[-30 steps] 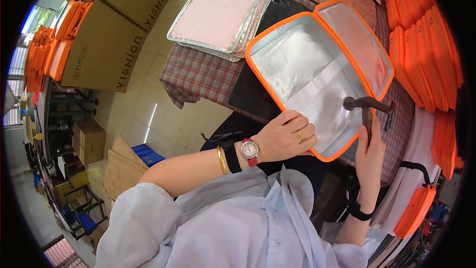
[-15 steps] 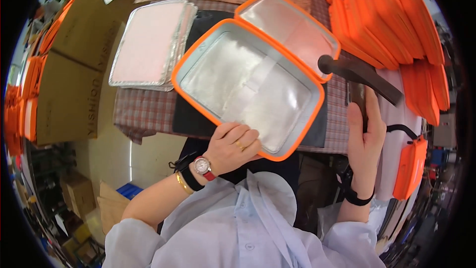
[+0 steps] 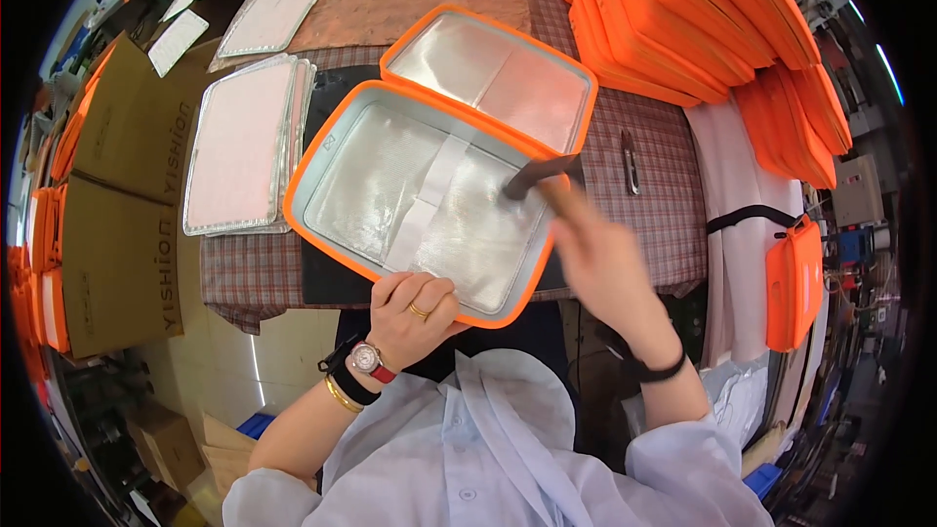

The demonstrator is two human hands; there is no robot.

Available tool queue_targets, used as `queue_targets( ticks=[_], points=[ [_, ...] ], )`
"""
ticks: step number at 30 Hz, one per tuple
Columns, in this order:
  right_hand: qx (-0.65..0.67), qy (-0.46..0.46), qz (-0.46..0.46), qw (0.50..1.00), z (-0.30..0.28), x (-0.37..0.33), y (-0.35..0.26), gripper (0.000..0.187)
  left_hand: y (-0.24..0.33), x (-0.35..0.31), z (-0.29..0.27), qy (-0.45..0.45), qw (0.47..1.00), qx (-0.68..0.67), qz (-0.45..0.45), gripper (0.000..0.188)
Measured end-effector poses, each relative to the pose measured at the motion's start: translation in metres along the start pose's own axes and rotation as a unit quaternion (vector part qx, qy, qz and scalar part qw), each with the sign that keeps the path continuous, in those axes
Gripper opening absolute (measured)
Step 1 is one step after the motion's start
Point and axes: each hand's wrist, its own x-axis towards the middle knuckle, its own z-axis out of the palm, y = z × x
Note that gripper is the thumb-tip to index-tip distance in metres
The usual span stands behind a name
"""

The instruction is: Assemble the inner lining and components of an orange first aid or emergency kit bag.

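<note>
An open orange case [image 3: 337, 197] with a grey inner wall and silvery lining lies tilted on the table, its lid [image 3: 444, 57] folded back on the far side. A pale strap [image 3: 427, 197] runs across the lining. My left hand [image 3: 415, 310] grips the case's near rim, fingers over the edge and thumb hidden. My right hand [image 3: 603, 259], smeared by motion, is closed round the handle of a hammer [image 3: 537, 176]. The dark hammer head is over the right part of the case's inside; whether it touches the lining I cannot tell.
Silver-edged pale panels [image 3: 239, 151] are stacked left of the case, with more panels [image 3: 278, 12] behind. A small cutter [image 3: 630, 164] lies on the checked tablecloth [image 3: 664, 224]. Orange cases [image 3: 673, 29] pile up at the far right; one hangs [image 3: 793, 283] lower down. Cardboard boxes [image 3: 127, 234] stand left.
My right hand has swung the hammer leftward from beside the case to over its inside. My left hand still holds the rim. The whole view has shifted, baring the cutter on the cloth.
</note>
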Motion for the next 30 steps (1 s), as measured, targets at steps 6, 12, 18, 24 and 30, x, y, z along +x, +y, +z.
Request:
queue_targets(
  ticks=[6, 12, 18, 24, 30],
  points=[
    [0.023, -0.09, 0.047, 0.995, -0.015, 0.011, -0.013, 0.044, -0.007, 0.007, -0.022, -0.105, 0.993, -0.037, -0.043, 0.044],
    [0.147, 0.034, 0.014, 0.988, -0.043, -0.007, -0.025, 0.042, -0.059, 0.003, -0.059, -0.144, 0.984, 0.043, -0.092, 0.036],
    [0.209, 0.212, -0.044, 0.954, -0.056, -0.008, -0.041, 0.042, 0.005, -0.002, -0.043, -0.156, 0.986, -0.062, 0.0, 0.02],
    [-0.009, -0.074, 0.006, 0.997, -0.01, -0.011, -0.009, 0.041, 0.002, 0.034, -0.073, -0.181, 0.976, -0.097, -0.076, 0.036],
    [0.134, 0.1, -0.049, 0.985, -0.047, -0.01, -0.037, 0.037, -0.074, 0.019, -0.056, -0.08, 0.938, -0.159, -0.297, 0.051]
  ],
)
